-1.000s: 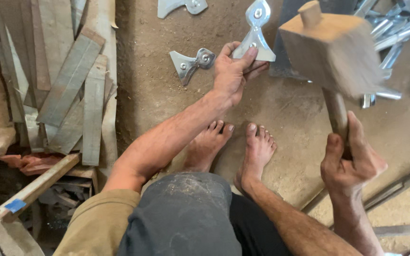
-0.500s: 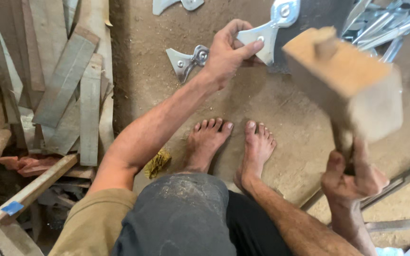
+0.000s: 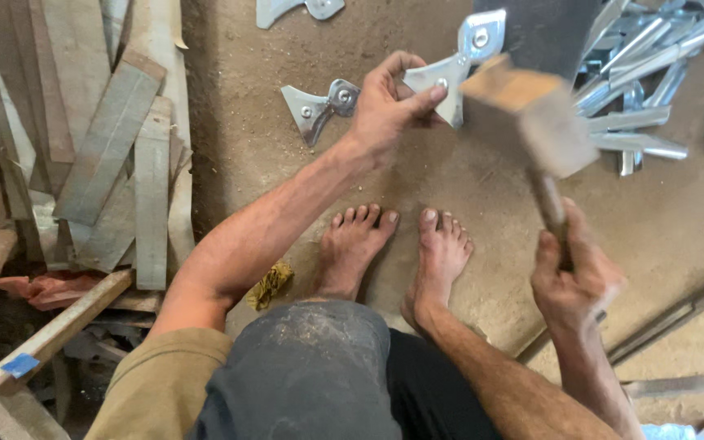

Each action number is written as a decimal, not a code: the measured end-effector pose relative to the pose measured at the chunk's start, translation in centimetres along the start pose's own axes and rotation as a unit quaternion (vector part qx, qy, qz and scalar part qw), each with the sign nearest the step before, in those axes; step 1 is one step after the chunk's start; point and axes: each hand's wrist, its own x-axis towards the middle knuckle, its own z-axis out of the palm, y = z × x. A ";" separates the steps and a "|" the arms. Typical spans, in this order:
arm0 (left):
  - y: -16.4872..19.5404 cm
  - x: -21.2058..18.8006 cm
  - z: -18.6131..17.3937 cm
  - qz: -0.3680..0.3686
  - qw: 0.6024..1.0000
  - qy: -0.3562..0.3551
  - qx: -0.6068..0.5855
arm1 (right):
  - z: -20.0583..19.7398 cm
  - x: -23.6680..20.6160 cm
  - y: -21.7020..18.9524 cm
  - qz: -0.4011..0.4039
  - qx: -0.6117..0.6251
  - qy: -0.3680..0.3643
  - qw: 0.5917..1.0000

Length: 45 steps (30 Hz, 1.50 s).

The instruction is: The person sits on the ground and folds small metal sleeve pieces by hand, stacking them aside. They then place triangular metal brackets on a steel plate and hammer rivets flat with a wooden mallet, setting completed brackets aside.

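Note:
My left hand [image 3: 389, 106] grips a shiny riveted metal piece [image 3: 458, 61] and holds it against the sandy floor in front of my bare feet [image 3: 397, 248]. My right hand [image 3: 572, 281] is closed around the handle of a wooden mallet [image 3: 527, 122]. The blurred block head of the mallet is just right of the metal piece, almost touching it. A second metal piece of the same kind [image 3: 318, 106] lies on the floor left of my left hand.
A pile of metal strips [image 3: 653, 81] lies at the upper right. Stacked wooden slats and boards [image 3: 116, 163] fill the left side. Another metal piece [image 3: 295, 10] lies at the top edge. A yellow scrap [image 3: 270, 283] sits by my left foot. A long bar [image 3: 670, 314] lies at the right.
The mallet has swung down and left from a raised position toward the metal piece. My left hand has shifted slightly and keeps its hold on the piece.

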 end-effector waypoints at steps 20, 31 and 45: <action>-2.7 -2.3 0.8 0.000 0.998 0.060 -0.032 | 0.0 -2.1 0.2 0.017 0.033 0.015 0.999; -3.7 -3.0 1.3 -0.013 0.992 0.103 -0.065 | 0.2 -2.0 -0.7 -0.002 0.078 0.046 0.996; -2.7 -3.4 2.3 -0.033 0.990 0.123 -0.064 | 0.6 -1.6 -1.0 0.035 0.010 -0.003 0.999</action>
